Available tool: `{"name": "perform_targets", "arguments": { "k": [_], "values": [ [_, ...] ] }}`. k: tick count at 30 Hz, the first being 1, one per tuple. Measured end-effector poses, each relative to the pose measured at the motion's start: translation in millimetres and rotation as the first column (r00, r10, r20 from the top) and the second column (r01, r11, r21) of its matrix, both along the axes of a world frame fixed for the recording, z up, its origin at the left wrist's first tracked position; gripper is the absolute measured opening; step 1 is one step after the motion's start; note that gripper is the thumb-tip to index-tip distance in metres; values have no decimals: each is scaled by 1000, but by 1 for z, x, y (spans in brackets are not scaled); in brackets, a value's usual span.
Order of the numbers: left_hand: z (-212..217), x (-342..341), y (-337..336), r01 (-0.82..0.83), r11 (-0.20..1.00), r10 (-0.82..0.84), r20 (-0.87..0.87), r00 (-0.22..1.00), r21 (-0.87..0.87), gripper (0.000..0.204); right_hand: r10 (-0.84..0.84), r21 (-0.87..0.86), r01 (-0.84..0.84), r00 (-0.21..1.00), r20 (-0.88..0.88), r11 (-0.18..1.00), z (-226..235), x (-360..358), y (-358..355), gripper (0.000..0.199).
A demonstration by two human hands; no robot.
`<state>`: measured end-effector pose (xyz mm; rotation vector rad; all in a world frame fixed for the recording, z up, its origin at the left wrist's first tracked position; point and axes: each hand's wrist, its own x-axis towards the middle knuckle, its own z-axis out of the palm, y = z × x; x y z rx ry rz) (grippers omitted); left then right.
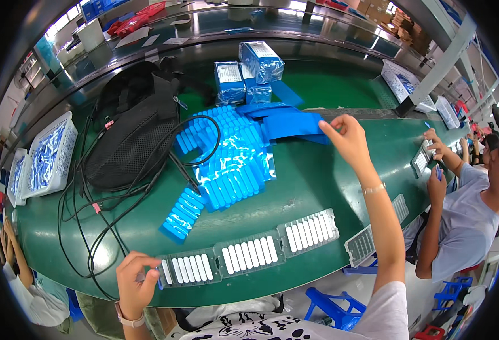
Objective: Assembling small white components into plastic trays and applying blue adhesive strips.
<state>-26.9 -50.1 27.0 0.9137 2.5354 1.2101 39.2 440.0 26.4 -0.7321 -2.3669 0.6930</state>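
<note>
My left hand (137, 286) is closed in a pinch at the left end of a row of clear plastic trays. A small bluish piece shows at its fingertips, too small to make out. White, rounded sticks lie side by side in the left tray (190, 268), the middle tray (249, 254) and the right tray (310, 232). My right hand (347, 140) reaches farther up the table, its thumb and forefinger pinched at the right end of a flat blue strip (295, 126). Left of that strip spreads a pile of shiny blue blister-like strips (229, 161).
A black mesh bag (136, 133) with looping black cables lies on the left. Blue wrapped packs (261, 62) stand at the back. White baskets (51, 153) of small blue-and-white pieces sit far left. At right, a co-worker (459, 209) handles another tray (422, 158).
</note>
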Motion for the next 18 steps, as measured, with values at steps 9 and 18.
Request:
{"name": "perform_targets", "arguments": {
  "k": [9,18],
  "values": [
    [2,2,-7,-151,979,141,77,987,137,41,28,-551,62,988,154,832,0,-21,18,23],
    [6,12,30,-296,851,105,412,905,434,18,224,130,-205,963,-153,970,48,20,-81,11]
  ]
}}
